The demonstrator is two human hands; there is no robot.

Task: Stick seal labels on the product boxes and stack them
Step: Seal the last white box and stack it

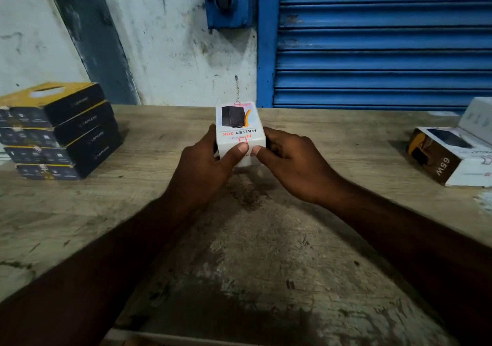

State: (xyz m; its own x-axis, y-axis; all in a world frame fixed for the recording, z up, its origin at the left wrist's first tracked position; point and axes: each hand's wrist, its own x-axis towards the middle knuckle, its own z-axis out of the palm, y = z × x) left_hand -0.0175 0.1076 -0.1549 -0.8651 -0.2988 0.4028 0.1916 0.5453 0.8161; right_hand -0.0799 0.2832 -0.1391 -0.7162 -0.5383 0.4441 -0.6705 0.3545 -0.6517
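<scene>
you held a white box [239, 130] printed "halley 20k", a red-edged seal label [242, 140] over its near edge, above the middle of the surface [266, 252]. your left hand [207, 162] and right hand [290, 159] gripped its sides, thumbs pressing the near face. a stack of dark boxes [57, 132] stood well apart at the left, another box [450, 156] far right; bare room lay between.

You hold the box [240, 130] at the middle of the table [266, 252], your left hand [210, 164] on its left side and your right hand [290, 159] on its right. A stack of four boxes [57, 132] stands at the table's far left. Another box [450, 156] lies at the far right, in front of the shutter [383, 39].
</scene>
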